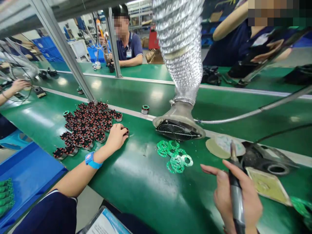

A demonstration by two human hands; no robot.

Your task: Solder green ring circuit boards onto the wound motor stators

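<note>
My left hand (pixel 117 138), with a blue band on its wrist, has its fingers closed round a motor stator (pixel 125 131), mostly hidden under them. Just left of it spreads a pile of motor stators (pixel 85 122) with black and copper-red windings. My right hand (pixel 240 191) holds a soldering iron (pixel 236 191) with its tip pointing up and away from me; the index finger and thumb are extended. Between the hands lies a loose heap of green ring-shaped circuit boards (pixel 175 157), touched by neither hand.
A fume extraction hood (pixel 179 125) on a silver duct hangs above the boards. One stator (pixel 145 109) stands on the rail behind. Right are a round pad (pixel 225 146), a dark iron holder (pixel 265 162) and a yellowish rosin tray (pixel 268 185). Co-workers sit across and at left.
</note>
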